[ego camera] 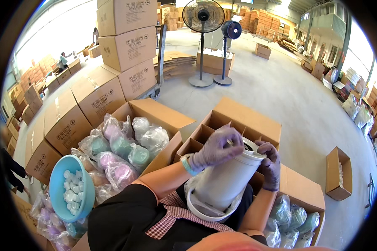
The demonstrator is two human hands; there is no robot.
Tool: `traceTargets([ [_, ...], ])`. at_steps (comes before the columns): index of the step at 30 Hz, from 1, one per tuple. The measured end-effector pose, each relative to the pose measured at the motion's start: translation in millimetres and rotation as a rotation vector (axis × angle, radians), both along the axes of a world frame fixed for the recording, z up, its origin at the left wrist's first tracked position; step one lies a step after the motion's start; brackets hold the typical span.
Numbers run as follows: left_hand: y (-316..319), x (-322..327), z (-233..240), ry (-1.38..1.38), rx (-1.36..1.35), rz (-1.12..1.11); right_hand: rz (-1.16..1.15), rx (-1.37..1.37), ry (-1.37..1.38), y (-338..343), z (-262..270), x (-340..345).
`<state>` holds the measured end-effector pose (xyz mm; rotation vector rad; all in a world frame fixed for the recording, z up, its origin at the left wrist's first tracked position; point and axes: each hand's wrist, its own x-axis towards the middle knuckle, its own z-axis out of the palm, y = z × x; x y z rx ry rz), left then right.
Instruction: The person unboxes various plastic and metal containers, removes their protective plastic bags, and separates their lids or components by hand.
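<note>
A large light-grey plastic jug (224, 182) leans on my lap, its lid end tilted away from me. A white loop handle (204, 216) and clear plastic film show at its near end. My right hand (270, 164), in a purple glove, grips the jug's rim from the right. My gloved left hand (220, 146) is over the grey lid (253, 149), beside a dark opening. Its fingertips are pinched together, with a small pale thing perhaps between them; I cannot tell what. Behind the hands stands an open carton with cardboard dividers (201, 133).
Left, a blue basin (53, 185) holds small white caps (72, 191), beside a carton of bagged containers (122, 146). More bagged containers (297, 216) fill a carton at right. Sealed cartons (97, 103) line the left. Two pedestal fans (202, 50) stand ahead; people work far left.
</note>
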<state>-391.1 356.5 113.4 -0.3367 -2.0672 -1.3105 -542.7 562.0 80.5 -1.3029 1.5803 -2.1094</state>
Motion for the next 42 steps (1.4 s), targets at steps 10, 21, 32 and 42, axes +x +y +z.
traceTargets([
  [10, -18.3, -11.0, 1.8, 0.079, 0.074, -0.003, -0.075, -0.090, 0.099, -4.0, 22.3, 4.9],
  [21, -34.7, -18.6, -5.5, -0.178, 0.358, -0.171, -0.125, -0.006, 0.021, -7.0, 5.4, 16.6],
  [32, 3.7, -16.2, 3.4, -0.124, 0.220, -0.268, -0.120, -0.228, -0.170, -0.5, -20.7, 39.7],
  [42, 49.8, 0.7, -132.5, -0.591, 0.725, -1.053, 0.254, 0.687, 1.001, 75.4, 171.8, 116.9],
])
